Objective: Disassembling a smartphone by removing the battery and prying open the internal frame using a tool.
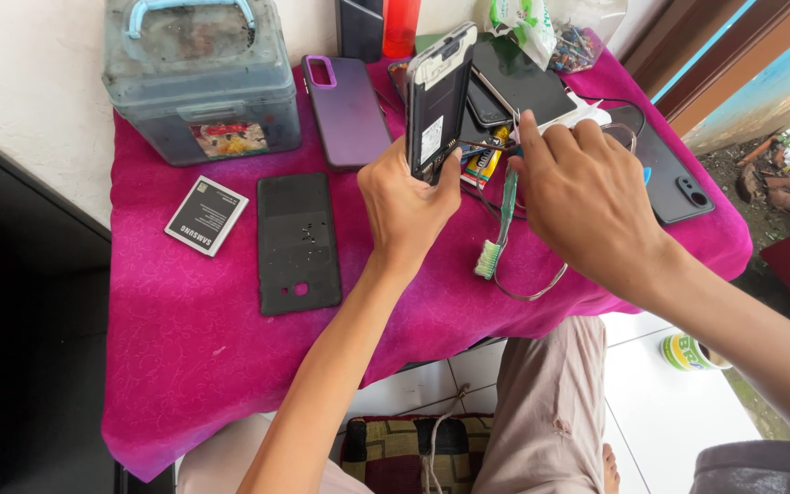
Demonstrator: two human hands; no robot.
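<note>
**Opened phone held upright, tweezers coming in from the right**

So here's the setup. The left hand (406, 206) has its grip clamped around the lower end of an opened smartphone (438, 96) with the back cover off. The phone stands nearly upright, long axis running up and away from the person, exposed back turned toward the right hand. It sits above the middle of the pink cloth-covered surface (194, 348), not resting on it.

The right hand (587, 197) is just beside the phone on its right, fingers pinched together on what looks like thin metal tweezers (482, 144). The tips point left at the phone's lower edge, right above the left thumb. So the tool lies roughly crosswise to the phone's long axis, and the right hand is the one doing the reaching; the left just holds steady.

Under the right hand lies a green toothbrush (501, 220), bristles toward the person. Left of the hands lie a black back cover (296, 240), a flat phone battery (206, 215) and a purple phone case (346, 112). A grey-blue plastic toolbox (198, 82) sits at the back left, and more dark phones (518, 82) are stacked behind the hands.
</note>
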